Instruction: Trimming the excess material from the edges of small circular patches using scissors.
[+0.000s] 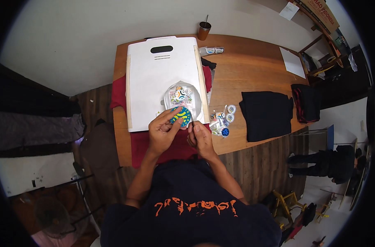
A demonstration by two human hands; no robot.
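My left hand pinches a round blue-green patch-like disc with a yellow pattern, between thumb and fingers. My right hand is closed around what look like scissors. Only a thin dark blade shows, against the disc's right edge; the handles are hidden in the fingers. Both hands are over the near edge of a white board with a handle slot. Just beyond them on the board, a white round-mouthed container holds colourful printed pieces.
Right of the board, round stickers and printed scraps lie on the wooden table. Folded dark cloth rests farther right. A brown cup stands at the back. Red cloth is under the board. Another person stands at far right.
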